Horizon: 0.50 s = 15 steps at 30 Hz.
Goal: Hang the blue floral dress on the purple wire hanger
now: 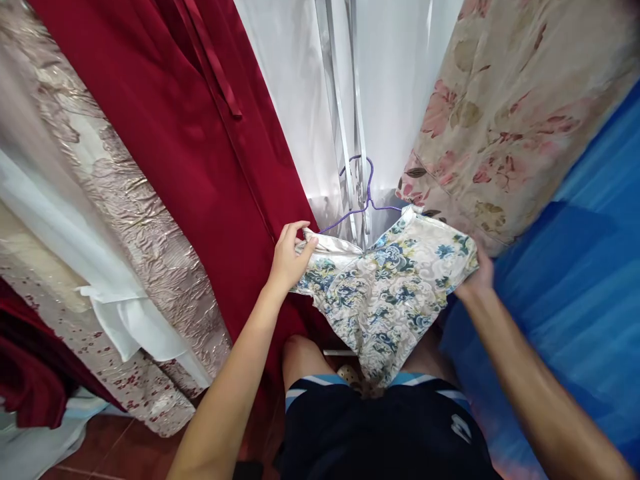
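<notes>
A short floral top (383, 287), cream with blue, green and yellow print, hangs on a purple hanger (369, 200) in front of my body. My left hand (291, 257) pinches its left shoulder between thumb and fingers, close to the hanger's arm. On the other side, my right hand (477, 273) grips the right sleeve edge; its fingers are mostly hidden behind the cloth. The hanger's hook points up and away from me, touching nothing that I can make out. The top's lower part narrows and droops toward my dark shorts (385, 433).
Long garments hang all around: a dark red one (200, 153) at left, white ones (400, 80) ahead, a pink floral one (505, 133) and a blue one (565, 280) at right. Shiny textured cloth (135, 180) hangs further left. Red tiled floor (113, 447) shows below.
</notes>
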{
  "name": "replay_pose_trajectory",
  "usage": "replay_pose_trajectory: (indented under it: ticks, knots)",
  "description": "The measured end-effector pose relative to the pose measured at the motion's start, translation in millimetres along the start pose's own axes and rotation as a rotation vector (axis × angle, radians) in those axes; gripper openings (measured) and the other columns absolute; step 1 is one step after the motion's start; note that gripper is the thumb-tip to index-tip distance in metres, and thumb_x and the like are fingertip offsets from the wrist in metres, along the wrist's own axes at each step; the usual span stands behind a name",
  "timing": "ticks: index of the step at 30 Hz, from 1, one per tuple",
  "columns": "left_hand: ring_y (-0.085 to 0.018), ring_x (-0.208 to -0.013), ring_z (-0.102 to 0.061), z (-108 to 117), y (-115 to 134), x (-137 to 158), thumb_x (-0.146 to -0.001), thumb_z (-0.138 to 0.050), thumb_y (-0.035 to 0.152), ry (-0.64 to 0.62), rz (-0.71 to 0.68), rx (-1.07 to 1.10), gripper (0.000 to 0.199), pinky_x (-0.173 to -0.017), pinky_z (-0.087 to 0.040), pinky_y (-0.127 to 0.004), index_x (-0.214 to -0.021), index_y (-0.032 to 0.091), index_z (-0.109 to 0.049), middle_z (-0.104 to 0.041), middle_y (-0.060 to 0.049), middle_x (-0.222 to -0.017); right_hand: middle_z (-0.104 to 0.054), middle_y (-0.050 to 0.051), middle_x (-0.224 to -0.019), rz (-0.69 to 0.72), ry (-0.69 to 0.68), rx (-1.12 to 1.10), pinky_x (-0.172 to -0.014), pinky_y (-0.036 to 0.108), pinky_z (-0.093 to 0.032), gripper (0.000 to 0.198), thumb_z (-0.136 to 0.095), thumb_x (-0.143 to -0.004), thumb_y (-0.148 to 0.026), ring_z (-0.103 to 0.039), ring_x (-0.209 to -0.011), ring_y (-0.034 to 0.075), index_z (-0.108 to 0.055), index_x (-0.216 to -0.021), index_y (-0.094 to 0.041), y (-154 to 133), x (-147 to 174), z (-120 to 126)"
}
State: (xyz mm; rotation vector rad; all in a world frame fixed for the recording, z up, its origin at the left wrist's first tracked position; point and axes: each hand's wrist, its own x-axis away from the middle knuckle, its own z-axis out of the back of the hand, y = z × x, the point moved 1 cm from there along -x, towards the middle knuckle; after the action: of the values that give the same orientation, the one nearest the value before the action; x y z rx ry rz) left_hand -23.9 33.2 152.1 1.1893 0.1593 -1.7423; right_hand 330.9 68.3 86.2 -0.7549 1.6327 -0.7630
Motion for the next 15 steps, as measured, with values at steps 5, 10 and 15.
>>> replay_pose_trajectory:
  ticks: [5,10,15]
  knots:
    - [-0.019,-0.091,-0.066,-2.8,22.5,-15.1,-0.097,-0.055,0.030,0.058,-0.084,-0.044,0.018,-0.085,-0.050,-0.030,-0.097,0.021,-0.071,-0.071,-0.004,-0.095,-0.075,0.009,-0.077,-0.122,0.208,-0.217,-0.079,0.040,-0.056,0.027,-0.076,-0.075,-0.036,-0.073,-0.091,0.030,-0.073,-0.092,-0.015,-20.5,-12.1,15.6]
    - [-0.020,-0.093,-0.066,-11.6,58.0,-44.2,-0.097,-0.056,0.029,0.015,-0.181,-0.033,0.018,-0.084,-0.050,-0.031,-0.100,0.020,-0.071,-0.072,-0.005,-0.099,-0.075,0.010,-0.087,-0.032,0.462,-0.401,-0.090,0.045,-0.056,0.009,-0.069,-0.072,-0.024,-0.071,-0.097,0.029,-0.073,-0.078,-0.017,-40.7,-33.5,27.7]
    - [-0.018,-0.094,-0.065,-25.5,74.7,-50.2,-0.100,-0.051,0.029,0.062,-0.260,0.005,0.018,-0.082,-0.050,-0.030,-0.101,0.020,-0.066,-0.068,-0.005,-0.099,-0.076,0.009,-0.106,0.168,0.406,-0.451,-0.108,0.050,-0.046,0.014,-0.062,-0.075,-0.023,-0.063,-0.122,0.033,-0.076,-0.075,-0.021,-78.9,-9.1,32.0]
